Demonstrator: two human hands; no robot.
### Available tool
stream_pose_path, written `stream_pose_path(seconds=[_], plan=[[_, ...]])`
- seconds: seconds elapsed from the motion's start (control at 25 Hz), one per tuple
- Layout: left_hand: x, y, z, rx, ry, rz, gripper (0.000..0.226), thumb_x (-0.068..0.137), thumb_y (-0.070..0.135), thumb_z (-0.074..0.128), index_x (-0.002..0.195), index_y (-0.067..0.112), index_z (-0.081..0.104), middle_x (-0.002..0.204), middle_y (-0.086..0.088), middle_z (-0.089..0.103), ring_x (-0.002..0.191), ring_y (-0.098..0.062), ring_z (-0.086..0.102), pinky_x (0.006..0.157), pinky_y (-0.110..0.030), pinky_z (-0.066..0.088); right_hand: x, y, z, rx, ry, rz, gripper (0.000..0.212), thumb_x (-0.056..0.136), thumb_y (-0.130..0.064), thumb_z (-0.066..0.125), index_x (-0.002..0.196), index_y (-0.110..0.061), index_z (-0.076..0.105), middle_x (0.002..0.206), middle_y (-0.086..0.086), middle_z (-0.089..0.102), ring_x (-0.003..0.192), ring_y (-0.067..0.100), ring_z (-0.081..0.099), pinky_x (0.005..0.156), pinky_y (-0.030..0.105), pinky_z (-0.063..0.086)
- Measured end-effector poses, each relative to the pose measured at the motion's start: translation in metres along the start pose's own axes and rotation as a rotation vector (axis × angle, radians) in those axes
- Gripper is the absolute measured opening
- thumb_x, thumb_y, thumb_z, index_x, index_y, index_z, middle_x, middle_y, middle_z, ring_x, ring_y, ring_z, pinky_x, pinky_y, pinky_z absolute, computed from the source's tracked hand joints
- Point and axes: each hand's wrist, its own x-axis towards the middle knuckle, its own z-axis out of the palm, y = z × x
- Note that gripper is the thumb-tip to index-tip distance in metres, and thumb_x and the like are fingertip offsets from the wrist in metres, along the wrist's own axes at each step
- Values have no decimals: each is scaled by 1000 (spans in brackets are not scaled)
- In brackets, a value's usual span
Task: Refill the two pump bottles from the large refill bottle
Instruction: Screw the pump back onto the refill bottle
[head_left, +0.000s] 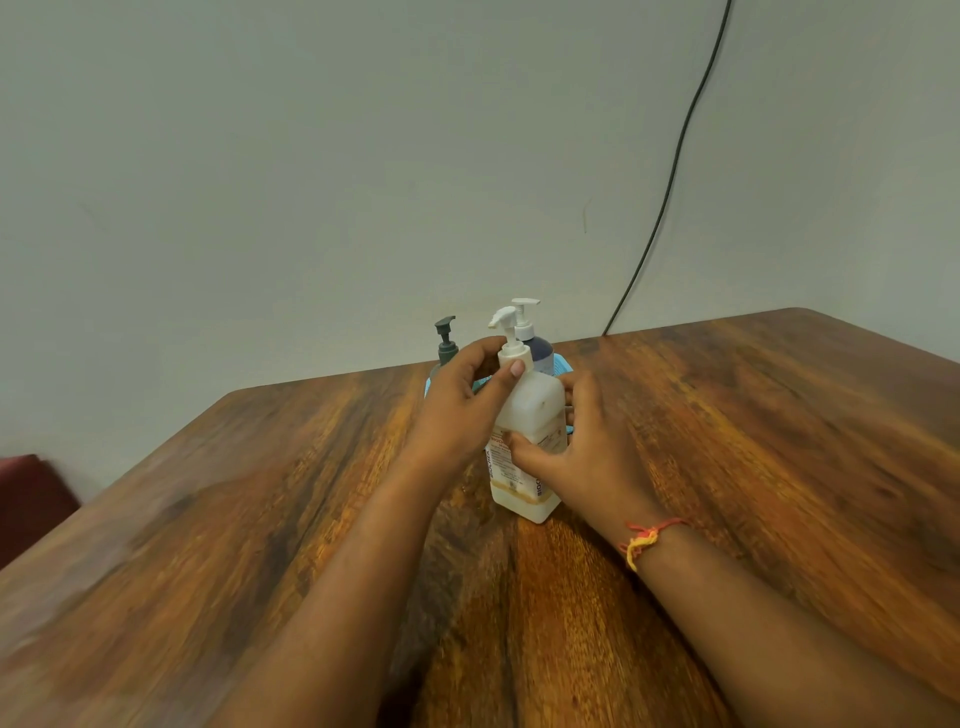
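Refill job, close up: a person works w/ both hands on a white bottle (537, 410) standing upright on a wooden worktop (753, 441), approx. centre frame, toward the far edge. The left hand (457, 410) comes in from the left near the top: its fingers (488, 351) curl round the white collar (514, 356) below the pump head, thumb pressed to the near side, pinching it. The right hand (587, 457) wraps the bottle's body from the right, thumb flat across the printed label at the front, the other fingers curled round the back & mostly hidden. A red-and-yellow thread band (647, 538) circles the right wrist.

Just behind the bottle, at the worktop's far edge by the wall, stand 2 smaller pump bottles: a grey-pump bottle (447, 348) to the left, partly hidden by the left hand, & a dark blue bottle (537, 351) w/ a white pump to the right. Both appear to sit in a light blue tray (563, 366), only bits of its rim showing. A black cable (675, 166) runs down the pale wall (311, 182) to the worktop's back edge at right. A dark red seat (31, 499) shows at far left, beside the worktop
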Motion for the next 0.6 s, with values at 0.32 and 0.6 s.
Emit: stream_pose_path(seconds=[0.32,0.6], plan=[[2,-1,-5,27,-28,-8,27,91,46,64,118,48,69,123,5,67,117,-14,64,102,-46,54,0,0,0,-10,-17,6,65,76,-53,79,118,-43,30,108,-15,55,85,-11,53,61,8,45],[-5,10,2,-64,-29,-48,31,103,23,56,132,24,64,116,12,74,109,-5,69,89,-23,57,0,-1,1,5,-9,1,66,76,-50,80,119,-42,31,112,-10,60,92,1,60,59,9,46]])
